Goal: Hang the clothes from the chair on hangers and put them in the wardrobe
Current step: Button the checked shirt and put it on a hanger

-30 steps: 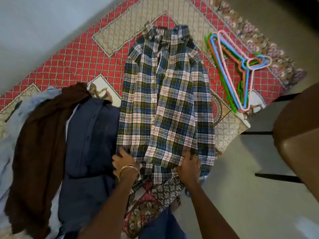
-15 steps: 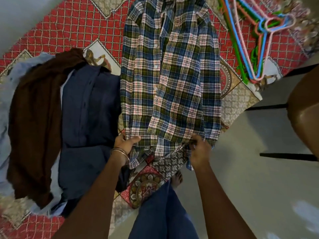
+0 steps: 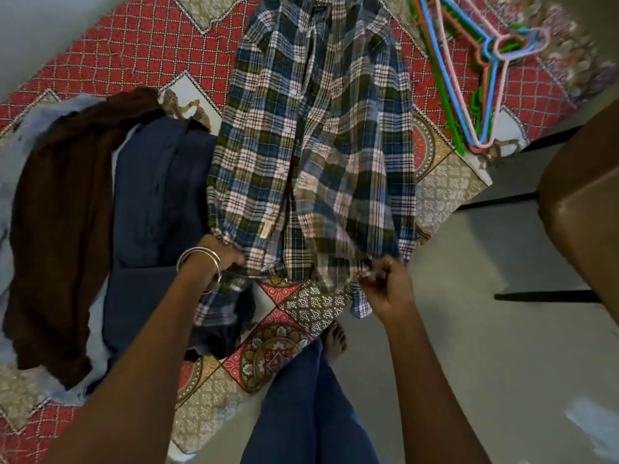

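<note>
**Both hands on the plaid shirt's hem**

My left hand [image 3: 222, 259] grips the near left corner of the plaid shirt [image 3: 311, 135]; my right hand [image 3: 385, 286] pinches its near right corner. The shirt lies stretched over the patterned rug [image 3: 134, 51]. Left of the shirt lie a brown garment [image 3: 60, 212] and a navy garment [image 3: 160, 195]; right of it, coloured hangers [image 3: 469, 72] and the brown chair [image 3: 582, 195].
</note>
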The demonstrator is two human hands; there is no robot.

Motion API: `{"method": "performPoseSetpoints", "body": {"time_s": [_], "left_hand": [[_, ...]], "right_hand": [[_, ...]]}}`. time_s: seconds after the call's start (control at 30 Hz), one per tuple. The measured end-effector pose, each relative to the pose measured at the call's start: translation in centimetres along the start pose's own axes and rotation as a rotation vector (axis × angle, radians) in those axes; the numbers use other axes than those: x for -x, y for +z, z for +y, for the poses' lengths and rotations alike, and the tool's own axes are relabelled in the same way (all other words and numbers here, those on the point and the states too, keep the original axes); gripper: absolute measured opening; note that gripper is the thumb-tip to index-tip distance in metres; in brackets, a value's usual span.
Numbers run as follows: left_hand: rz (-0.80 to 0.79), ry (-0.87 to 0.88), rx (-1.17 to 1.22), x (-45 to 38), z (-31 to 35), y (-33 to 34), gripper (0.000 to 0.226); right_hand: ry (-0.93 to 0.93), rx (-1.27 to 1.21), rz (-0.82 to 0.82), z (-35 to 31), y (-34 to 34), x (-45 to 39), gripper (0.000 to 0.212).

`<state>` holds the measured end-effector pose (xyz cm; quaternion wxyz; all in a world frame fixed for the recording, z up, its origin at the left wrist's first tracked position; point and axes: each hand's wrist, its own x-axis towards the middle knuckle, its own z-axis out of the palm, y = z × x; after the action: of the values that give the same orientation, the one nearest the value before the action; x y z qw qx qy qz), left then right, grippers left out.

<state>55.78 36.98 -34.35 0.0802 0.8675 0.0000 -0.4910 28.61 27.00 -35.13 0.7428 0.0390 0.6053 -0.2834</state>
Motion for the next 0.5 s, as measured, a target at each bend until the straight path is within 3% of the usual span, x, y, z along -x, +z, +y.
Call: {"method": "performPoseSetpoints", "body": {"time_s": [0.13,0.23,0.3,0.33,0.4,0.43,0.5], "left_hand": [[-0.038,-0.084,-0.122,0.2,-1.3,0.1,0.098],[-0.017,-0.105,-0.157,0.4,-2.4,1.0,0.095],[0.193,-0.049,-0.189,0.3,-3.5,2.1,0.101],[0.344,0.012,-0.263,0.8,-4.1,2.8,0.103],[0.670,0.257,-0.492,1.9,-4.5,4.4,0.091],[0.765,0.416,-0.567,2.2,-4.0,5.0,0.080],[0.655,0.669,-0.655,1.5,-2.6,5.9,0.055]], "right_hand": [[-0.005,0.297,0.284,-0.5,-5.6,-0.3,0.033],[-0.102,0.618,0.518,-0.4,-7.8,-2.1,0.006],[-0.230,0.942,0.635,0.4,-8.2,-3.5,0.049],[-0.330,1.109,0.721,0.7,-7.4,-3.4,0.060],[-0.589,1.380,0.857,1.0,-5.0,-2.5,0.059],[-0.709,1.488,0.829,1.2,-3.5,-2.1,0.054],[-0.860,1.608,0.536,2.4,-1.0,-2.7,0.037]]}}
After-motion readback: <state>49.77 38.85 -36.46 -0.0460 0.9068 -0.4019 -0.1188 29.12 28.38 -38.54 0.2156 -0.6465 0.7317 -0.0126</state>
